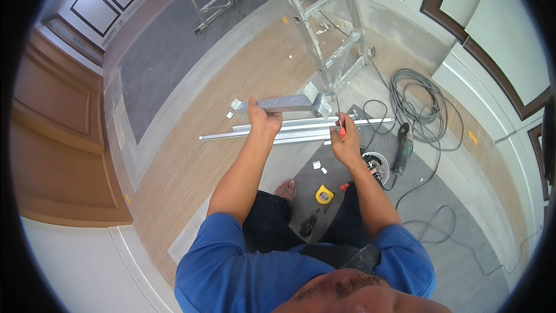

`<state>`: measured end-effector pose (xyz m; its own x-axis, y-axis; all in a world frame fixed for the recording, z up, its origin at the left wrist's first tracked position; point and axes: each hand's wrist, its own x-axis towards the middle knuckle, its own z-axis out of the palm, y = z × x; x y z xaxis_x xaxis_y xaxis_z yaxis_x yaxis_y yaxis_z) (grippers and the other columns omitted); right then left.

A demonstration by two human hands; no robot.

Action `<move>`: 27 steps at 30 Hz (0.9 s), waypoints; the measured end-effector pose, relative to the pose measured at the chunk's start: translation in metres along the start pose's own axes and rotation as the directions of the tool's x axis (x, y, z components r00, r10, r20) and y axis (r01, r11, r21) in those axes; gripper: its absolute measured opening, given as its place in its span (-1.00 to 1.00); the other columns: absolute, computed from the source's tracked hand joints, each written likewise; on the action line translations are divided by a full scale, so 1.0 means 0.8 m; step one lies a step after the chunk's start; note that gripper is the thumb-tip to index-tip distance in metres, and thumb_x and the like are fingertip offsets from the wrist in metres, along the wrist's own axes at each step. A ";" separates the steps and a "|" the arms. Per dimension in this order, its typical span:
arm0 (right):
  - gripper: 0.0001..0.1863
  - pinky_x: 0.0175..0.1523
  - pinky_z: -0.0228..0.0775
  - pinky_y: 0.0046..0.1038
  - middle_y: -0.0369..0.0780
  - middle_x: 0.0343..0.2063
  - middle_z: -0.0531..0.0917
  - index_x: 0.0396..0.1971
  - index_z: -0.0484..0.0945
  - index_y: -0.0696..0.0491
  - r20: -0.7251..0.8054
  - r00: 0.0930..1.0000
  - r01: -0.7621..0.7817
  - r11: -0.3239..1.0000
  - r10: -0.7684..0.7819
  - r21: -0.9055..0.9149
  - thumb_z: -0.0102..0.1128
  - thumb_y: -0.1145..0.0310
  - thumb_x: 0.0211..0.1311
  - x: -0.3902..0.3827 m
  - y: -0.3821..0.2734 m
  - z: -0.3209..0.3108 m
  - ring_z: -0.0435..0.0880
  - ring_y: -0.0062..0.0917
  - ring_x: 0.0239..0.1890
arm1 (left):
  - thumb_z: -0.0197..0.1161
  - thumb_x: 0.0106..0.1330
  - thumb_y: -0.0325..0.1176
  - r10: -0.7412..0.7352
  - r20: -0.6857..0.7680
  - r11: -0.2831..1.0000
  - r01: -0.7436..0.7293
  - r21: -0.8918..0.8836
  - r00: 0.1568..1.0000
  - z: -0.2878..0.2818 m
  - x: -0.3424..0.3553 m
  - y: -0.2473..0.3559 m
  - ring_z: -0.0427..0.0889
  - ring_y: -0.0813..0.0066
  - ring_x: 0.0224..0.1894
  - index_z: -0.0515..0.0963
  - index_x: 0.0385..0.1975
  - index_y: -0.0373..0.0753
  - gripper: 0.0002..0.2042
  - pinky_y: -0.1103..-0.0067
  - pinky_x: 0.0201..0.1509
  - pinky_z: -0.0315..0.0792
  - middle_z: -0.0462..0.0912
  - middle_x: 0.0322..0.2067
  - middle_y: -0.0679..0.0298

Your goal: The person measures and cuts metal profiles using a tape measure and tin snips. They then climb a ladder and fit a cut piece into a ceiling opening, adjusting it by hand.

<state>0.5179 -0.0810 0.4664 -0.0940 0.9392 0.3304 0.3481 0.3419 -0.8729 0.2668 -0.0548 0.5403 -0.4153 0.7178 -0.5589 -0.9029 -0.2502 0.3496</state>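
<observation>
My left hand [264, 118] is closed round one end of a short silver metal channel [288, 103], holding it level in front of me. Its far end, beside the ladder's foot, has a bent metal piece [322, 104] at it. In my right hand [346, 146] is a red-handled tool [342, 127] with a thin shaft pointing away from me; its exact kind does not show. Beneath both hands, long silver metal profiles [301, 134] lie side by side on the floor.
An aluminium ladder [324, 29] stands ahead, another ladder [211, 0] farther left. To the right are coiled grey cable [420, 95], a power tool [403, 149] and a white bucket [377, 165] of small dark pieces. A yellow tape measure [324, 195] lies between my legs.
</observation>
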 end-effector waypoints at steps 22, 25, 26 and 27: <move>-0.71 -0.13 0.50 -0.23 0.05 -0.36 0.67 -0.05 0.53 0.19 0.171 0.983 -0.066 0.998 0.066 -0.008 0.20 0.52 0.21 0.050 -0.022 -0.032 0.70 -0.03 -0.28 | -0.11 0.64 0.02 -0.015 -0.110 0.977 0.038 0.210 0.994 0.011 -0.003 -0.035 0.52 0.16 0.17 0.10 0.38 -0.29 -0.44 0.33 0.28 0.56 0.36 0.19 0.05; -0.76 -0.24 0.48 -0.24 0.02 -0.48 0.66 -0.13 0.53 0.18 0.158 0.985 -0.067 0.998 0.069 -0.022 0.23 0.51 0.20 0.050 -0.019 -0.031 0.68 -0.05 -0.39 | -0.11 0.64 0.02 0.003 -0.121 0.979 0.022 0.203 0.993 0.012 -0.002 -0.036 0.52 0.15 0.16 0.09 0.38 -0.31 -0.44 0.32 0.29 0.55 0.38 0.17 0.05; -0.77 -0.25 0.47 -0.24 0.02 -0.49 0.66 -0.14 0.53 0.19 0.162 0.983 -0.078 0.997 0.080 -0.016 0.24 0.51 0.20 0.050 -0.017 -0.030 0.68 -0.06 -0.41 | -0.10 0.64 0.01 -0.008 -0.133 0.982 0.033 0.188 0.991 0.011 -0.002 -0.036 0.53 0.15 0.15 0.11 0.37 -0.31 -0.45 0.31 0.29 0.55 0.39 0.16 0.05; -0.78 -0.27 0.47 -0.25 0.02 -0.50 0.65 -0.16 0.53 0.19 0.167 0.982 -0.090 0.996 0.090 -0.010 0.25 0.51 0.20 0.049 -0.013 -0.028 0.67 -0.06 -0.43 | -0.10 0.64 0.01 -0.010 -0.148 0.984 0.036 0.176 0.989 0.010 -0.001 -0.037 0.53 0.15 0.13 0.12 0.35 -0.31 -0.45 0.30 0.29 0.55 0.39 0.15 0.05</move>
<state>0.5318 -0.0483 0.4965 -0.2165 0.9585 0.1856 0.3649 0.2558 -0.8952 0.2946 -0.0428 0.5364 -0.4180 0.6158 -0.6679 -0.8838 -0.1057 0.4558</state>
